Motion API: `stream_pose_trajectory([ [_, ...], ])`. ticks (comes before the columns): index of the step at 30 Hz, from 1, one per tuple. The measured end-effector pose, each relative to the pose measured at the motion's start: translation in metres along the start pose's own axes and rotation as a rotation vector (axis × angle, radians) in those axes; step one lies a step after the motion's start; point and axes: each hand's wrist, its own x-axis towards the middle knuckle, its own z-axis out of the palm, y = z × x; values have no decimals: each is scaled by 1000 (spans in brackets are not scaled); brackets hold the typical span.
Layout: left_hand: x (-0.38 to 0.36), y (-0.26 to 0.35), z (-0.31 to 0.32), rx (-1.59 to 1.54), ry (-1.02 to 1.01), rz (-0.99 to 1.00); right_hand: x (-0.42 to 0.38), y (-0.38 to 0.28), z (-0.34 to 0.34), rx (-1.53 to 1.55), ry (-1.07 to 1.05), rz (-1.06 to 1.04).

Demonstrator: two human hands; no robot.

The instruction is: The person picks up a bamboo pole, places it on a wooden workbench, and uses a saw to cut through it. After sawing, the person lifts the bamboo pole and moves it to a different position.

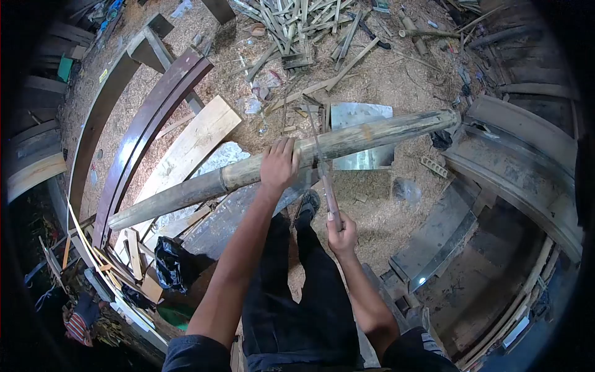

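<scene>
A long, thick bamboo pole (365, 137) runs across in front of me, tilted up toward the right. My left hand (280, 162) grips it from above near its middle, fingers together over the top. In my right hand (342, 235) is the straight handle of a hand saw (329, 193). Its narrow blade crosses the pole just to the right of my left hand. Whether the teeth are in a cut is too small to tell.
The pole's right end meets a large wooden beam (514, 139). Planks (186, 139) and a dark red board (149, 133) lie left. A metal sheet (362, 111) is beyond the pole; split strips (297, 22) are piled farther off. A black plastic bag (175, 263) sits lower left.
</scene>
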Motion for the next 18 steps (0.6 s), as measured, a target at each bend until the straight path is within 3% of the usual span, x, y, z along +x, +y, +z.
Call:
stream_pose_trajectory([
  [2,9,11,3,-13,-31,-248,-1,7,-1,137,-90,133],
  [5,18,21,4,70,-75,-381,-5,9,-1,103,-64,109],
  [14,13,20,11,122,-1,-364,-34,35,-2,135,-72,205],
  [18,10,18,16,136,51,-329,-36,45,-2,101,-25,153],
])
